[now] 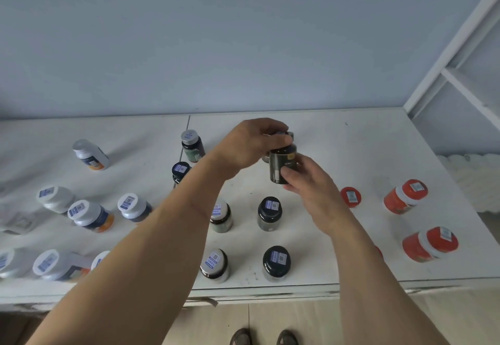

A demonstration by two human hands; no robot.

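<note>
Operator: What does the head view show of my hold?

Spotter: Your left hand (pixel 251 144) is curled over the top of the dark bottle (pixel 281 166), with the fingers wrapped round its cap (pixel 281 134), which is mostly hidden beneath them. Your right hand (pixel 311 185) grips the lower body of the bottle, thumb across the label. The bottle is upright over the far middle of the white table (pixel 351 150). It looks lifted off the table, but I cannot tell whether the base touches.

Operator: Where could it go wrong from here?

Spotter: I judge you are at the cap-turning step, though I cannot tell which way. Your right hand sits low on a smooth wall, so a hard twist may spin the body in your palm instead of moving the cap. If the cap gives suddenly, the bottle could tilt and spill. It could also drop onto the black-capped bottle (pixel 269 213) standing just below your right hand. Your left forearm crosses in front of a half-hidden bottle (pixel 180 168), and lowering that elbow would knock it over.

Operator: And to the right?

Spotter: A loose red lid (pixel 350 196) lies flat near your right wrist. A red jar (pixel 405 196) stands beyond it, well apart from your hands. A cap set down carelessly there could roll off the edge.
</note>
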